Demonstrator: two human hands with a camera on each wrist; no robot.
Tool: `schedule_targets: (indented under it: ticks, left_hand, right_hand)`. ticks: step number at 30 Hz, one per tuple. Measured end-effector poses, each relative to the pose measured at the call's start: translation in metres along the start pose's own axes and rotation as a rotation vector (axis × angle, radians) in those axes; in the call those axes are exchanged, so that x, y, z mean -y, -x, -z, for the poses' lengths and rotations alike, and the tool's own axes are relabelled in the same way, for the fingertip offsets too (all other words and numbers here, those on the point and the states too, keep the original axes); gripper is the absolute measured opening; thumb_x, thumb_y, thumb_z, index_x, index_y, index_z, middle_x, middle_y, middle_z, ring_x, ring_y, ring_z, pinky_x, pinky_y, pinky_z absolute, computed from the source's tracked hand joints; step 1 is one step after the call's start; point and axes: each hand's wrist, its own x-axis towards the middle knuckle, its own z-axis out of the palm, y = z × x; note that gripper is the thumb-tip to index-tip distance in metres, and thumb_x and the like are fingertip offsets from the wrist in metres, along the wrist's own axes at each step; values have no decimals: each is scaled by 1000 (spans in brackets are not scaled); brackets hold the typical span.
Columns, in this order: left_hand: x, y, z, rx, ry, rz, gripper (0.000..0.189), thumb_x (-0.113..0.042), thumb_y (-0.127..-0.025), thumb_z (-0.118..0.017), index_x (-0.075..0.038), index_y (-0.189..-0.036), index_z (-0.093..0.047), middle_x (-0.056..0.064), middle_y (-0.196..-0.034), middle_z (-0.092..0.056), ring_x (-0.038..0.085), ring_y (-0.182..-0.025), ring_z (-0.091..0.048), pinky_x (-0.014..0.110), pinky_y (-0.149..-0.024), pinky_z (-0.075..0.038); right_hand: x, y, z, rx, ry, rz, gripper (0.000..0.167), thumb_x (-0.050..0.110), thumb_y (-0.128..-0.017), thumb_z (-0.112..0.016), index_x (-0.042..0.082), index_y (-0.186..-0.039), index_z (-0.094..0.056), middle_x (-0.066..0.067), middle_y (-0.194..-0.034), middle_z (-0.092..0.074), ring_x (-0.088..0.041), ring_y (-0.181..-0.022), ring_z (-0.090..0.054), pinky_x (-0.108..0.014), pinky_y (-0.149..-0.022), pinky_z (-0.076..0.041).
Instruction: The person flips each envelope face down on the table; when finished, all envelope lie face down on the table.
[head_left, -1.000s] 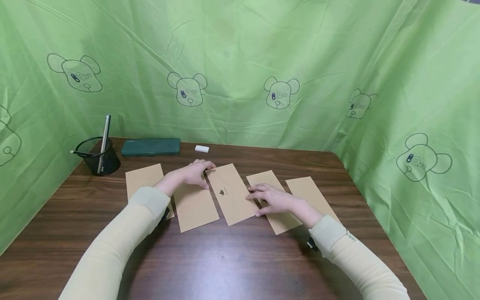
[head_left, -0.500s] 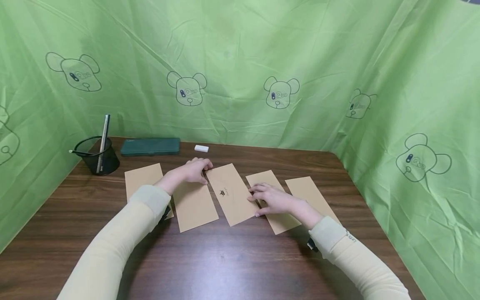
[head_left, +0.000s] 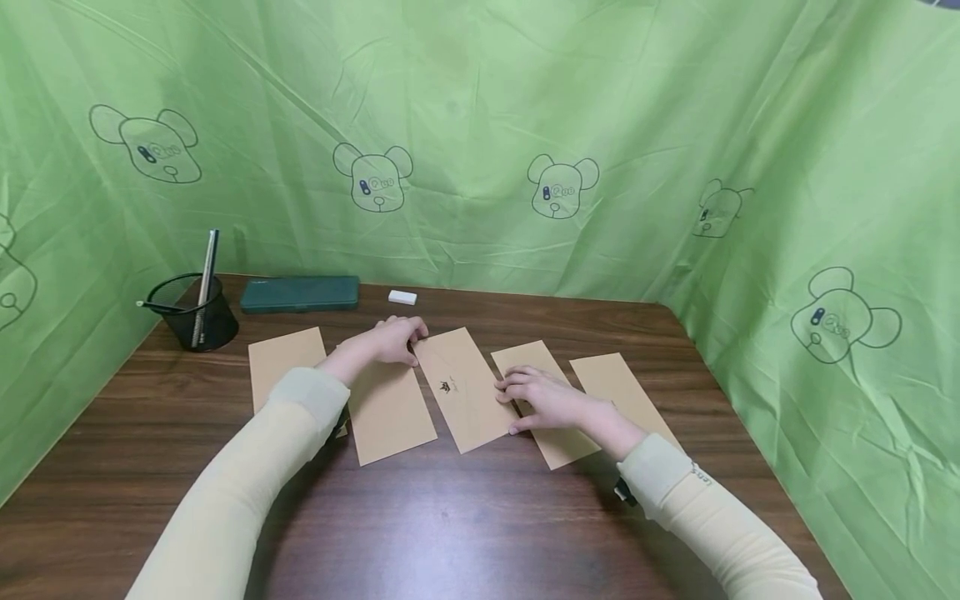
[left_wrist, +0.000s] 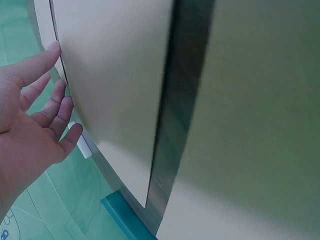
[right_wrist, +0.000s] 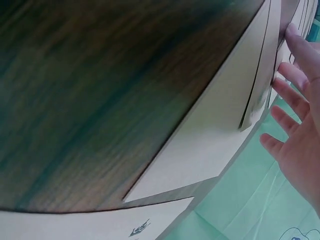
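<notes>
Several flat tan paper rectangles, like envelopes or thin booklets, lie fanned in a row in the head view. The middle tan rectangle [head_left: 463, 408] bears a small dark crown print. My left hand [head_left: 390, 340] hangs over the second rectangle [head_left: 393, 417], its fingertips at the middle one's upper left edge. In the left wrist view, that hand's fingers [left_wrist: 52, 112] are loosely bent along a paper edge. My right hand [head_left: 546, 398] lies over the fourth rectangle [head_left: 566, 446], fingertips at the middle one's right edge. Relaxed, spread fingers [right_wrist: 295, 102] show in the right wrist view.
On the brown wooden table [head_left: 442, 517], a black mesh pen cup [head_left: 213, 325] holds pens at the left. Behind the row are a dark green flat case [head_left: 300, 293] and a white eraser [head_left: 402, 297]. Green cloth [head_left: 465, 100] hangs around the table. Outer rectangles [head_left: 281, 362] [head_left: 622, 392] flank the row.
My left forearm has shifted slightly right, and the left fingers have drawn in a little at the middle rectangle's upper left edge. The right hand stays nearly still.
</notes>
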Motion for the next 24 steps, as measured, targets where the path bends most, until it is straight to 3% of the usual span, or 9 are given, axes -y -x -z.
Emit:
schedule_targets:
  ticks: [6, 10, 14, 24]
  left_hand:
    - [2, -2, 2, 13, 43, -17, 50, -10, -74, -78, -7, -117, -54, 13, -106, -60, 30, -100, -52, 46, -89, -39]
    - [6, -3, 4, -10, 88, -93, 45, 3, -70, -76, -4, -110, -56, 13, -100, -57, 26, -94, -53, 40, -87, -43]
    - [8, -5, 4, -35, 98, -135, 44, 5, -66, -75, -6, -105, -59, 11, -99, -55, 23, -92, -52, 38, -86, -43]
    - [8, -5, 7, -128, 122, -235, 32, 0, -70, -78, -10, -98, -66, 9, -103, -57, 20, -86, -55, 36, -81, -45]
  right_hand:
    - [2, 0, 0, 14, 11, -23, 57, 41, -76, -75, 9, -122, -63, -8, -133, -56, -33, -129, -42, -47, -108, -30]
    - [5, -2, 0, 12, 24, -22, 58, 42, -76, -75, 11, -124, -62, -9, -132, -56, -32, -127, -43, -48, -107, -31]
    - [10, -3, 1, 17, 15, -30, 63, 45, -77, -73, 13, -128, -59, -11, -132, -55, -32, -126, -44, -49, -105, -33]
    - [16, -4, 8, 36, -169, -72, 66, 46, -84, -67, 12, -137, -48, -5, -137, -52, -29, -129, -42, -45, -108, -31]
